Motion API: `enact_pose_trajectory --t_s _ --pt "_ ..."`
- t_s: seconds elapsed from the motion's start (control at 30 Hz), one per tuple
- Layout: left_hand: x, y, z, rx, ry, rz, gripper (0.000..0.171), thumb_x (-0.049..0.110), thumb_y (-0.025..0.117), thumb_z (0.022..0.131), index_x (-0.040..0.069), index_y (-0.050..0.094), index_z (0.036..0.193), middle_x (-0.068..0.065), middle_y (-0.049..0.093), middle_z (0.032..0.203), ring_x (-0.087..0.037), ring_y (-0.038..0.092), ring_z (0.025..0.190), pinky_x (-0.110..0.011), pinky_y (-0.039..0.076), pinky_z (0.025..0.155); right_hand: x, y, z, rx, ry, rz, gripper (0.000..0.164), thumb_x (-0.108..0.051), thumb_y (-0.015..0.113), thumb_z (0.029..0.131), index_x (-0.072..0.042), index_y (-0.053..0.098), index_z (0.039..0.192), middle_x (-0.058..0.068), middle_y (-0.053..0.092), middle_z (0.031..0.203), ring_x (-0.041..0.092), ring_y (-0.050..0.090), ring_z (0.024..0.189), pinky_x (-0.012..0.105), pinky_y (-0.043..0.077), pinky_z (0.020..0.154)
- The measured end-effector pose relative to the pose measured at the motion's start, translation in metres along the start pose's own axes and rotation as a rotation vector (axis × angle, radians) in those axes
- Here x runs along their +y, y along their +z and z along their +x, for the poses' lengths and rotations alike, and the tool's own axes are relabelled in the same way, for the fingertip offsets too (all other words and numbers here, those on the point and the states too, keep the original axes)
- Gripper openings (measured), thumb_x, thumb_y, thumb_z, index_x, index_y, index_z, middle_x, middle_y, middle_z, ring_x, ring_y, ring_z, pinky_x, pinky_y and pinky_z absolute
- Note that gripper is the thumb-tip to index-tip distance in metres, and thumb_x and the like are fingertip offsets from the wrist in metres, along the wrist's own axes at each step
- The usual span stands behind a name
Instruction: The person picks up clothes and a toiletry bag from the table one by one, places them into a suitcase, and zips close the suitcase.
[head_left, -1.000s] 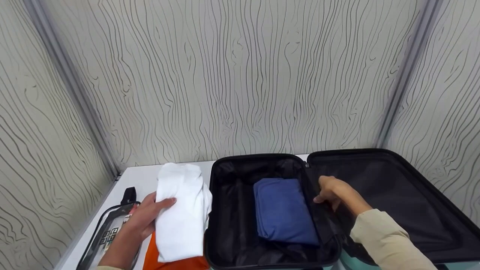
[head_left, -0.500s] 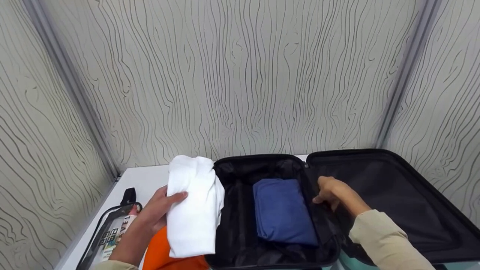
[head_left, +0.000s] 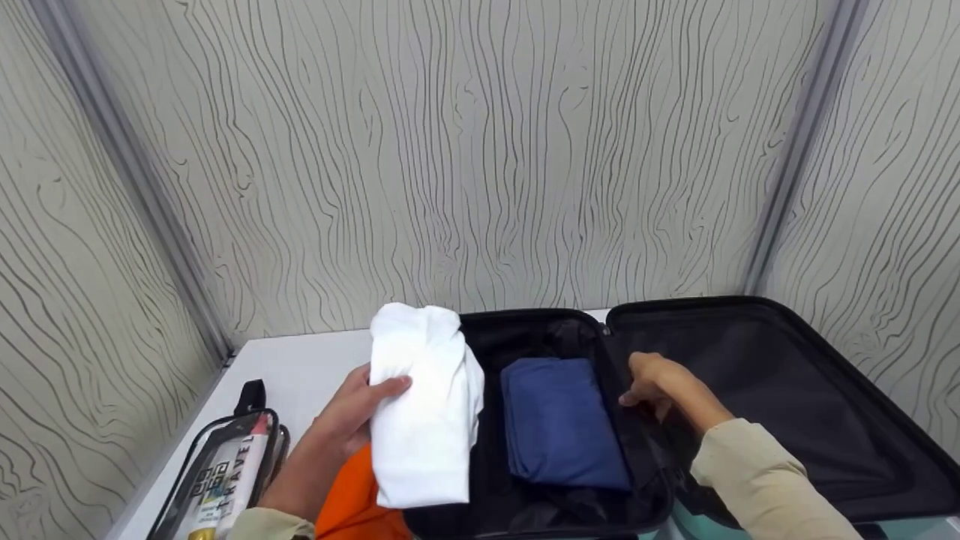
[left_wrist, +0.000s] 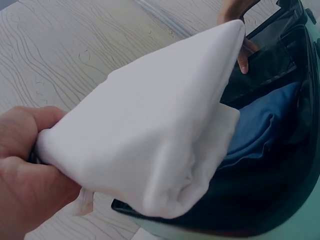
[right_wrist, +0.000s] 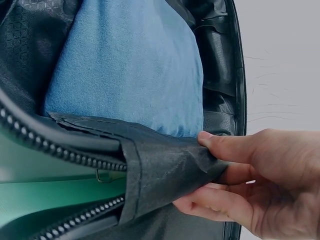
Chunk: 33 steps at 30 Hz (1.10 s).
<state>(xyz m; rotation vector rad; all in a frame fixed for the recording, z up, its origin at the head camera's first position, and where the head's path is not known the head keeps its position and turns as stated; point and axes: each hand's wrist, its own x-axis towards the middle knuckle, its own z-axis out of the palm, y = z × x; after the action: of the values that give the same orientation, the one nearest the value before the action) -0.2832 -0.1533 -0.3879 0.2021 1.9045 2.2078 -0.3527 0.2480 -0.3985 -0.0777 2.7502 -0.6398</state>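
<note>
A white table carries an open black suitcase, a clear toiletry pouch and an orange garment.

Table: white top, running from the back wall toward the near edge.
Pouch: clear plastic pouch with black trim and a black strap at its far end, lying at the table's left edge.
Pouch contents: a tube with the word TRAVEL and a square black-and-white pattern showing through the plastic.
Orange cloth: folded orange cloth on the table, just right of the pouch, only partly in view.
Walls: pale panels with a dark wavy wood-grain pattern, on three sides of the table.
Wall joints: two grey metal strips slanting down where the panels meet.
</note>
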Motion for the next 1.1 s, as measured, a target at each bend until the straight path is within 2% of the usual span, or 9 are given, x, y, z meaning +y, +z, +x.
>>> enact_pose_trajectory --t_s 0.47,0.77,1.1 --pt "-0.012 0.051 0.032 -0.042 0.011 -0.028 0.050 0.012 0.065 0.085 -0.004 0.042 0.126 -0.009 0.060 0.099 -0.019 0.063 0.088 -0.034 0.053 0.081 -0.002 0.001 -0.001 0.007 0.032 0.023 0.027 -0.008 0.072 0.079 0.005 0.049 0.085 0.021 0.056 0.077 0.031 0.064 0.050 0.035 0.054 0.046" --pt "-0.028 0.086 0.051 -0.080 0.039 -0.068 0.040 0.005 0.063 0.083 -0.008 0.047 0.118 -0.010 0.062 0.093 -0.019 0.064 0.084 -0.033 0.054 0.077 -0.007 0.004 -0.001 0.008 0.055 0.029 0.027 -0.007 0.072 0.079 0.005 0.049 0.088 0.022 0.056 0.079 0.031 0.064 0.051 0.035 0.054 0.047" --pt "-0.048 0.115 0.066 -0.115 0.047 -0.096 0.038 0.002 0.062 0.080 -0.007 0.051 0.115 -0.009 0.064 0.092 -0.019 0.064 0.084 -0.033 0.054 0.077 -0.015 0.010 -0.002 0.021 0.070 0.027 0.029 -0.006 0.072 0.078 0.007 0.051 0.093 0.022 0.056 0.084 0.030 0.064 0.053 0.035 0.054 0.047"
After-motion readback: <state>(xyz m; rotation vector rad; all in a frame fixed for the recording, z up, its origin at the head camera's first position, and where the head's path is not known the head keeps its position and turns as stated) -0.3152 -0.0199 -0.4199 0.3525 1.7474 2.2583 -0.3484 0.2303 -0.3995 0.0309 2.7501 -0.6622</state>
